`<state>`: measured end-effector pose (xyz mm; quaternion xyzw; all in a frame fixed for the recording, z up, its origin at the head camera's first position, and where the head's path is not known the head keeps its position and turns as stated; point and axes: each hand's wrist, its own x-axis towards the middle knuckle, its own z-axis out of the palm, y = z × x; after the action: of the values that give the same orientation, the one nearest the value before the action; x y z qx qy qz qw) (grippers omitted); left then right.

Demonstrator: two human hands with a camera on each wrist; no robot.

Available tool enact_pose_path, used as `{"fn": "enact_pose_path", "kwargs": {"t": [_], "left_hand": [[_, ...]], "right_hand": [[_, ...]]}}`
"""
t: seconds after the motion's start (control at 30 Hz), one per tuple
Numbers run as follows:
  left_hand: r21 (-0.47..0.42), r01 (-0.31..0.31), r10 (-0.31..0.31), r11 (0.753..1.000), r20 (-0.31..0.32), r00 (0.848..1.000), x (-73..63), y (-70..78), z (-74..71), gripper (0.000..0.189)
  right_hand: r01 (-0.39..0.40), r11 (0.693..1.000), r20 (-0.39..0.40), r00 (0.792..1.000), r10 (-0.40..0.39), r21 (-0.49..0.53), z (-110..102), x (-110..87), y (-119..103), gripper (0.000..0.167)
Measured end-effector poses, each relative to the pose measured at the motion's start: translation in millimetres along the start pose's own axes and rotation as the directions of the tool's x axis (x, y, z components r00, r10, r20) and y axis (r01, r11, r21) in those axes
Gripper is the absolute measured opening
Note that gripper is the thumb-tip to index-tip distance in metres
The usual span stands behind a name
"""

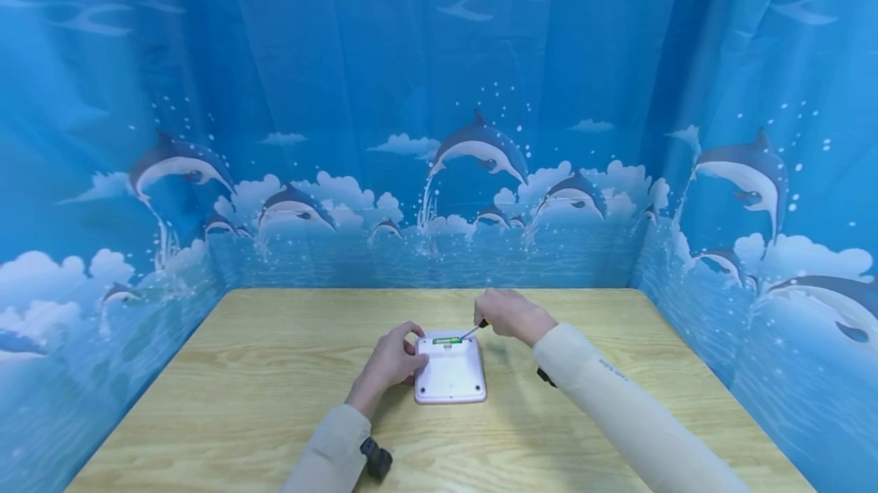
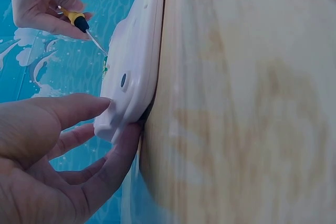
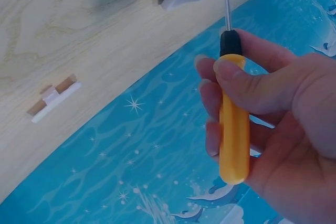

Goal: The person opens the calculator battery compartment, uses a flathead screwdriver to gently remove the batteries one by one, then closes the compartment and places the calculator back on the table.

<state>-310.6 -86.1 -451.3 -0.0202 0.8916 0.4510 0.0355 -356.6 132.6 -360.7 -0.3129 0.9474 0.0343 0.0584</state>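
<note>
I have the left hand (image 1: pixel 392 360) gripping the left edge of the white device (image 1: pixel 453 380), thumb on top. The device lies on the tabletop (image 1: pixel 274 371), a green battery (image 1: pixel 446 340) in its slot. At the battery's right end I see the tip of the screwdriver (image 3: pixel 234 124), its yellow handle held in the right hand's (image 1: pixel 509 314) curled fingers. Farther right lies a small white plastic piece (image 3: pixel 58 102).

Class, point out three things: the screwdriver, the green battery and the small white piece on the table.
Screwdriver (image 3: pixel 234 127): right wrist view, on its yellow handle.
Green battery (image 1: pixel 447 340): head view, middle of its side.
Small white piece (image 3: pixel 56 102): right wrist view, on its long strip.
</note>
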Motion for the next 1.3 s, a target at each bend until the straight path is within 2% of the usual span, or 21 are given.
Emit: {"fn": "enact_pose_path", "kwargs": {"t": [0.17, 0.6, 0.9, 1.1, 1.3], "left_hand": [[-0.008, -0.006, 0.006, 1.0, 0.006, 1.0, -1.6, -0.2, -0.5, 0.038], [-0.004, 0.016, -0.016, 1.0, -0.005, 1.0, -0.4, 1.3, 0.8, 0.037], [0.0, 0.008, -0.008, 1.0, -0.015, 1.0, -3.4, 1.6, 0.7, 0.037], [-0.001, 0.007, -0.007, 1.0, -0.011, 1.0, -3.5, 1.8, 0.4, 0.037], [0.003, 0.024, -0.024, 1.0, -0.008, 1.0, -2.0, 2.4, -0.2, 0.036]], "right_hand": [[0.023, 1.0, -0.015, 1.0, -0.024, -0.021, -4.9, -0.6, -2.5, 0.024], [-0.03, 0.999, 0.022, 0.999, 0.03, -0.019, -10.7, 1.3, -6.6, 0.024], [-0.073, 0.993, 0.041, 0.996, 0.077, -0.088, -9.7, 6.7, -17.4, 0.019], [-0.096, 0.986, 0.048, 0.994, 0.103, -0.133, -11.6, 12.5, -26.4, 0.032], [-0.096, 0.978, 0.045, 0.993, 0.106, -0.186, -14.0, 16.8, -32.5, 0.016]]}}
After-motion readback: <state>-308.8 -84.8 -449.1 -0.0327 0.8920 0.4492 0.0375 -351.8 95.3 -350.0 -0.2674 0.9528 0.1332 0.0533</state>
